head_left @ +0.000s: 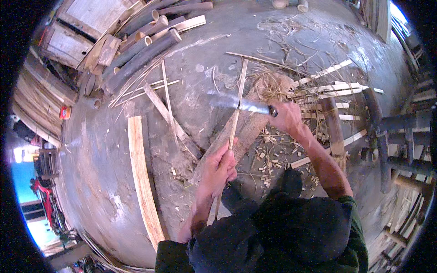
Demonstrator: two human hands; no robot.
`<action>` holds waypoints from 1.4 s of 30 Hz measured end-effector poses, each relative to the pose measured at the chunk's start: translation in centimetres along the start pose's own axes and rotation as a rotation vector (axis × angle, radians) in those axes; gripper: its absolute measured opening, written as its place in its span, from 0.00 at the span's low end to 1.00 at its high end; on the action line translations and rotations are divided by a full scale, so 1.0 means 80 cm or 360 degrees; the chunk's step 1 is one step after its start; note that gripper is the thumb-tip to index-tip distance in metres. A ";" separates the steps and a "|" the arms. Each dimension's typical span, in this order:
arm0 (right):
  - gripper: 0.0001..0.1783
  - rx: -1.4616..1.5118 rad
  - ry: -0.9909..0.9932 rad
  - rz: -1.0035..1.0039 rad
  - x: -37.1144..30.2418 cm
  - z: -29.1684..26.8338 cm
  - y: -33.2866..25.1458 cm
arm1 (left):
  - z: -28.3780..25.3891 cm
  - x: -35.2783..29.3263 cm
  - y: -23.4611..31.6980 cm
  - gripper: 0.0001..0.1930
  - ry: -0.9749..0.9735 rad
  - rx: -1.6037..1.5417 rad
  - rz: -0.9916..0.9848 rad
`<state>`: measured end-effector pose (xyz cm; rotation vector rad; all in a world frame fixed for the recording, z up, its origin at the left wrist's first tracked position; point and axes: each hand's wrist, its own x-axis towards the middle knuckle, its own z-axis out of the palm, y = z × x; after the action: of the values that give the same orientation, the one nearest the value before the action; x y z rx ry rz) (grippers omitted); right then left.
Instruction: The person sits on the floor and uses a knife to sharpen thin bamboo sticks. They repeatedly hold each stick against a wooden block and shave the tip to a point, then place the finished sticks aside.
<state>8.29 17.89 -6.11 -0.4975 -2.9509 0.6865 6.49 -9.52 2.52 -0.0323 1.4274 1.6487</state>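
Note:
My left hand is closed around a long, thin bamboo strip, which points away from me and slants over a log on the floor. In my right hand is a knife with a wide blade, its dark handle end showing by my fist. The blade reaches left across the strip and blurs toward its tip. Whether its edge touches the strip, I cannot tell. Curly shavings lie heaped on the log's far end.
Small cut chips litter the floor right of the log. Split bamboo pieces lie at the right, beside a bamboo stool. A pale plank lies at the left. Bamboo poles are stacked at the far left.

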 end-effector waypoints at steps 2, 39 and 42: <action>0.20 0.0018 0.0124 0.0260 0.010 -0.008 0.051 | 0.003 -0.023 -0.005 0.20 -0.0029 0.0074 -0.0112; 0.12 0.0237 -0.0156 -0.0361 -0.096 0.021 -0.041 | 0.003 0.024 -0.026 0.23 0.0065 0.0314 0.0163; 0.13 0.0121 -0.0106 -0.0320 -0.080 0.025 -0.031 | -0.002 0.013 -0.028 0.23 0.0089 0.0375 0.0050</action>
<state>13.32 12.91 -6.77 -0.1720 -2.9664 0.8010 7.22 -9.25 0.15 0.0792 1.6641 1.5046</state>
